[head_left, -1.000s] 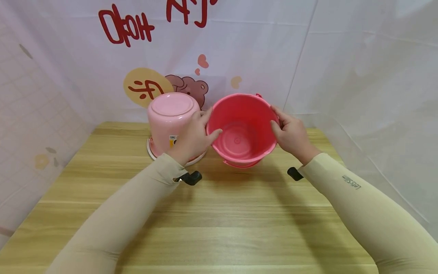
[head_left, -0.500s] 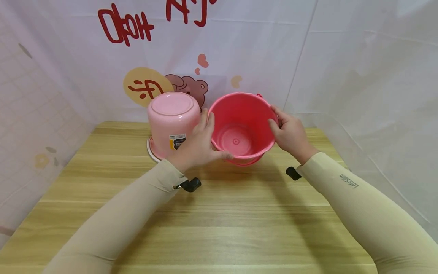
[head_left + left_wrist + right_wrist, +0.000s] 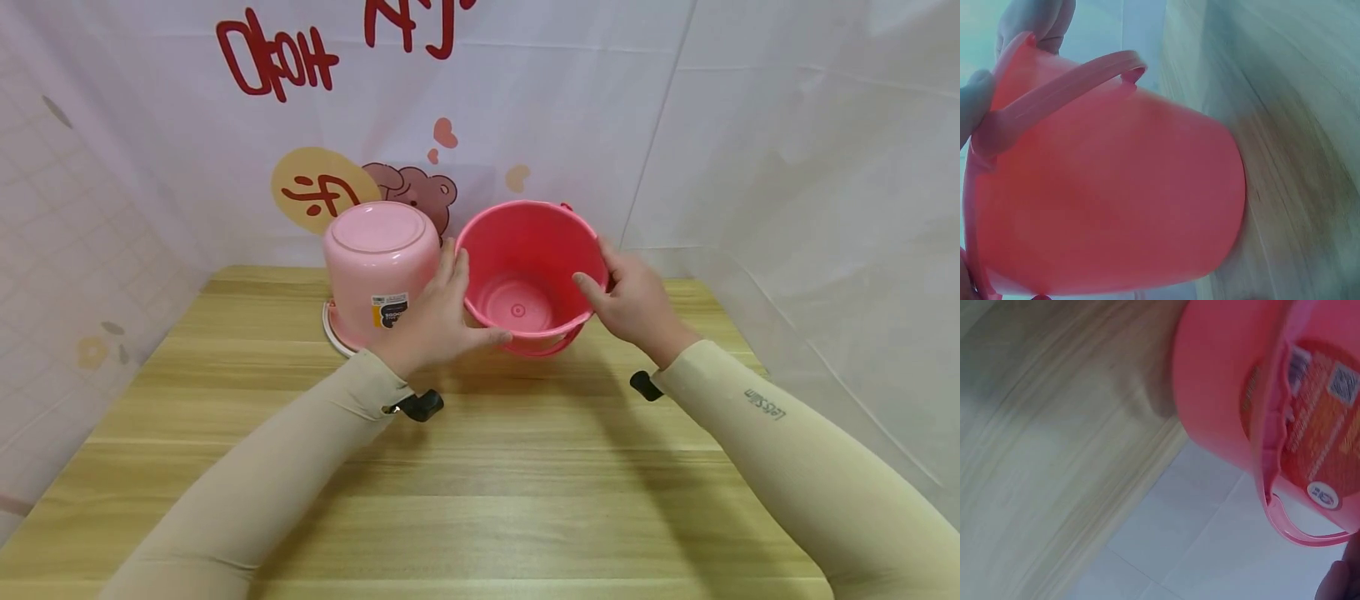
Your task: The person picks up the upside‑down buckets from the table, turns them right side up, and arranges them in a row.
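Observation:
In the head view, a bright pink bucket [image 3: 525,258] stands at the back middle of the table, mouth tipped toward the camera. My left hand [image 3: 431,325] touches its left side, fingers spread along the rim and thumb stretched across the front. On the other side, my right hand [image 3: 637,300] grips the rim, thumb inside and fingers hidden behind the wall. A pink handle [image 3: 1063,94] runs beside the rim in the left wrist view. The right wrist view shows a printed red-orange label [image 3: 1316,419] on the bucket's outer wall.
A paler pink bucket [image 3: 378,258] sits upside down to the left, a sticker on its side and a white rim at its base. White printed cloth [image 3: 570,117] hangs behind the wooden table [image 3: 480,500].
My left thumb has left the inside of the rim and now lies across the front. My right thumb reaches further inside. The bucket has tilted and turned slightly.

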### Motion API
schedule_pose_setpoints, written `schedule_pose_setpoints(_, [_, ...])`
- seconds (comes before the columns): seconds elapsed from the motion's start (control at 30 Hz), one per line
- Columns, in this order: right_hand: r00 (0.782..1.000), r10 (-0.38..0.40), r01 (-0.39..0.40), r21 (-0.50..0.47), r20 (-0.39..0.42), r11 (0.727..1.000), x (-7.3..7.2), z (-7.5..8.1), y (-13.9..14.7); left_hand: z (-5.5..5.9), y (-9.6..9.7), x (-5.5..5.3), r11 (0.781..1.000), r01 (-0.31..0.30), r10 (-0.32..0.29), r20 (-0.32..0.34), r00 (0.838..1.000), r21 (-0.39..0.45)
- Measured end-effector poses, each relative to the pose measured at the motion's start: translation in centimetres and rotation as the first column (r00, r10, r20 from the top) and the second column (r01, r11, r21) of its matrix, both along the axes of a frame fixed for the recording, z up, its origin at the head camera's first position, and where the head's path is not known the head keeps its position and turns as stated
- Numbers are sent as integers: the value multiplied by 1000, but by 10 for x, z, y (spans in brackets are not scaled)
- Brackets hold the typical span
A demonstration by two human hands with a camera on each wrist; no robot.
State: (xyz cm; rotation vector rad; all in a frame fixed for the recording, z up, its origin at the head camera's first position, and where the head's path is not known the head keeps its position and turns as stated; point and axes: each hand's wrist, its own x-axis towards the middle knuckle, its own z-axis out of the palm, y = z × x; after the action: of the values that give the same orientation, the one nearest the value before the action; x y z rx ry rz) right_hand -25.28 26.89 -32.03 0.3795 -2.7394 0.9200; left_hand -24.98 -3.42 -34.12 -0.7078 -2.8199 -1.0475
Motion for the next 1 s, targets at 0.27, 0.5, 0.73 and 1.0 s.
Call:
schedule_pose_setpoints(0.27, [996,70,-69,-4,52,998,8,-4,-4,0,2,-3,999,-40,40,22,999,11])
schedule_pose_setpoints(0.5, [990,133,-129,-83,48,988,11,-4,-8,1,7,-2,998,-54,54,19,998,32])
schedule_pose_setpoints(0.73, [983,175,-165,-171,50,971,10,-11,-12,0,12,-4,995,-71,69,28,997,69])
schedule_pose_setpoints(1.0, [990,100,-82,-165,100,983,14,-8,-15,-3,15,-8,992,-70,70,9,998,105])
